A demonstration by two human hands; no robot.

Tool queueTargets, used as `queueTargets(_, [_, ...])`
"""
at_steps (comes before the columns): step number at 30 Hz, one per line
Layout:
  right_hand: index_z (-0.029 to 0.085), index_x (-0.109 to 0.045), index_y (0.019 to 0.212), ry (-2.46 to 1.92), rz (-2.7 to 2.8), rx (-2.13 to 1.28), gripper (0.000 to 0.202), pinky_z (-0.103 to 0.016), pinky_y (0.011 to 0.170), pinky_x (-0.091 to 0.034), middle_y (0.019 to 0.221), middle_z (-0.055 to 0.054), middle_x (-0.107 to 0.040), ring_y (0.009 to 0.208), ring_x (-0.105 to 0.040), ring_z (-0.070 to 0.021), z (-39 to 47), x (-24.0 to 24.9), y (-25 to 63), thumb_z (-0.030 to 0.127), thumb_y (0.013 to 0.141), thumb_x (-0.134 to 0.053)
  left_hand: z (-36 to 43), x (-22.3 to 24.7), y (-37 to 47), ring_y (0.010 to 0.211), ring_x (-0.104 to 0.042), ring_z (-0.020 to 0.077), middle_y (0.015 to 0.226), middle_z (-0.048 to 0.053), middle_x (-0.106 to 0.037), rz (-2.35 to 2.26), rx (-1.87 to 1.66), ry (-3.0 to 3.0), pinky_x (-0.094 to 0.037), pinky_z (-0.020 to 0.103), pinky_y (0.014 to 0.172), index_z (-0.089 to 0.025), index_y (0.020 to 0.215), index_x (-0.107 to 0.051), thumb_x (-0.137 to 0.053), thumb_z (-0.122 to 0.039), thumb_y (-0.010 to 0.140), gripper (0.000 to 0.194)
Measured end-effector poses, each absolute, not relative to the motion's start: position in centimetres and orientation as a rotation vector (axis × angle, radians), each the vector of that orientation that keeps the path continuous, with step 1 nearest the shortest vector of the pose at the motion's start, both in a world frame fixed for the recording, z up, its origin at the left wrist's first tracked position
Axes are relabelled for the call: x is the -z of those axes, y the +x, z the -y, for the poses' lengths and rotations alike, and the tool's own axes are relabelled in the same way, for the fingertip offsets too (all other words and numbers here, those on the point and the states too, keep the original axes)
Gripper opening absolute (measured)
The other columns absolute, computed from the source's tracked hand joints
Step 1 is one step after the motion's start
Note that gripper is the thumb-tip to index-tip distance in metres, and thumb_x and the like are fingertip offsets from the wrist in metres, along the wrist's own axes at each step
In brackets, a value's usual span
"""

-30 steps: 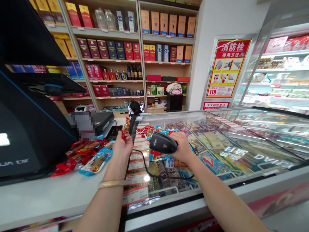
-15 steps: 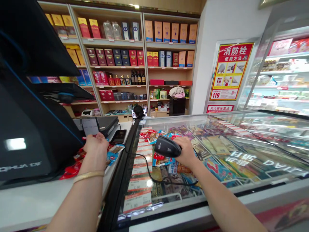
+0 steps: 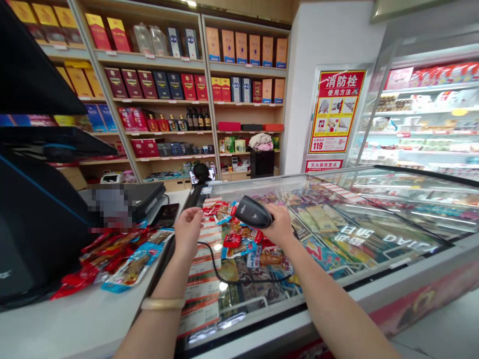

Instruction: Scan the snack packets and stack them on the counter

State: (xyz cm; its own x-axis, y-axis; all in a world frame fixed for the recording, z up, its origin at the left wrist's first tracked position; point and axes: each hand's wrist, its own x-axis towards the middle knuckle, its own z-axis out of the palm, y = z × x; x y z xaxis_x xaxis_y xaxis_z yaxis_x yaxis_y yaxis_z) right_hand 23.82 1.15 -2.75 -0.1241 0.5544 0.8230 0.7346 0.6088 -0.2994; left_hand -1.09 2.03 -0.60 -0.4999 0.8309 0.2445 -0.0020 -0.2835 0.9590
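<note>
My right hand (image 3: 279, 224) is wrapped around the handle of a black barcode scanner (image 3: 254, 212), held above the glass-topped freezer (image 3: 366, 279). Below the scanner, several red and blue snack packets (image 3: 239, 244) lie on the glass. My left hand (image 3: 189, 227) hovers at the freezer's left edge, its fingers loosely curved with nothing visible in them. It is close to the nearest packets but seems apart from them. On the white counter to the left lies a pile of red and blue snack packets (image 3: 130, 269). The scanner's black cable (image 3: 243, 282) loops over the glass.
A dark monitor stand (image 3: 33, 219) fills the left side. A phone (image 3: 166, 214) lies on the counter beside a flat black device (image 3: 147, 197). Behind are shelves of boxes (image 3: 168, 85) and a person's head (image 3: 202, 172). A lit fridge (image 3: 430, 109) stands at the right.
My left hand has left the counter pile and moved right to the freezer's edge. The scanner stays in my right hand, slightly higher. The view has turned a little to the right.
</note>
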Motion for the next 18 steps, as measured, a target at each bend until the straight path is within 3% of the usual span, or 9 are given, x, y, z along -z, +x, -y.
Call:
queueTargets(9, [0.021, -0.068, 0.085, -1.071, 1.765, 0.221, 0.030, -0.030, 0.071, -0.036, 0.079, -0.005, -0.068, 0.078, -0.062, -0.0211, -1.3, 2.7, 23.9, 0.048, 0.073, -0.073, -1.6, 4.9, 1.5, 0.086, -0.066, 0.0247, 0.093, 0.009, -0.072, -1.737, -0.948, 2.047, -0.048, 0.033, 0.073, -0.018, 0.108, -0.068, -0.067, -0.053, 0.071, 0.051])
queueTargets(14, [0.021, -0.069, 0.084, -1.063, 1.760, 0.244, 0.031, -0.031, 0.069, -0.036, 0.077, -0.005, -0.068, 0.077, -0.062, -0.0215, -1.3, 2.9, 23.8, 0.050, 0.074, -0.072, -0.9, 5.0, 2.2, 0.088, -0.066, 0.0253, 0.095, 0.009, -0.072, -1.768, -0.805, 2.178, -0.046, 0.032, 0.074, -0.018, 0.122, -0.064, -0.066, -0.048, 0.075, 0.056])
queueTargets(18, [0.021, -0.069, 0.086, -1.065, 1.782, 0.236, 0.033, -0.031, 0.069, -0.036, 0.078, -0.005, -0.068, 0.077, -0.062, -0.0217, -1.4, 3.0, 23.8, 0.051, 0.074, -0.072, -1.0, 5.3, 2.2, 0.090, -0.065, 0.0254, 0.097, 0.009, -0.071, -1.791, -0.847, 2.142, -0.046, 0.033, 0.076, -0.017, 0.125, -0.059, -0.074, -0.038, 0.068, 0.063])
